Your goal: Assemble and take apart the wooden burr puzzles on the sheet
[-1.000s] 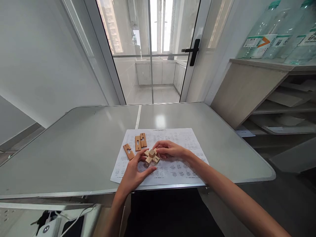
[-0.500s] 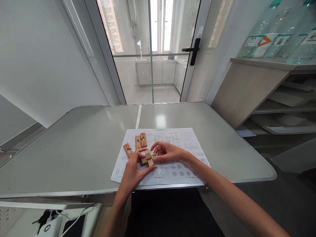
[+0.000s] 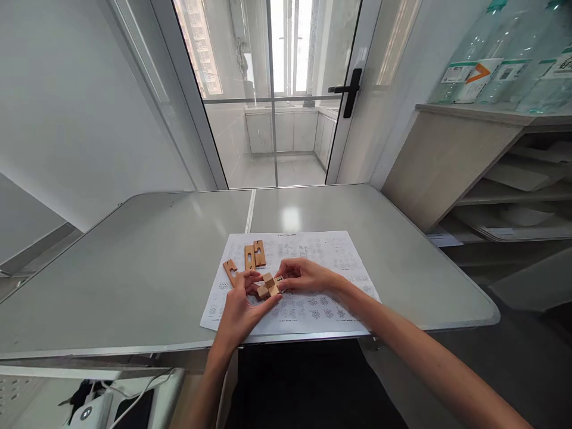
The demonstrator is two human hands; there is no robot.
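Note:
Between my two hands is a small wooden burr puzzle (image 3: 269, 286) of interlocked light blocks, held just over a printed sheet. My left hand (image 3: 243, 302) grips it from the left, thumb at the near side and fingers at the far side. From the right, my right hand (image 3: 304, 276) pinches a part of the puzzle that bears a dark mark. Beyond my left fingers lie flat, notched wooden pieces: one tilted piece (image 3: 230, 270) on the left, and an upright pair, a slotted piece (image 3: 249, 258) beside another notched piece (image 3: 260, 253).
The white sheet (image 3: 333, 256) with printed diagrams lies at the near edge of a grey table (image 3: 156, 280). A glass door (image 3: 295, 137) stands behind. Plastic bottles (image 3: 503, 74) top a shelf unit (image 3: 456, 161) at right. Cables and a white device (image 3: 92, 412) lie lower left.
The puzzle has turned a little in my hands, showing different block faces. My right fingers have closed in on its right side. The loose pieces stay where they were.

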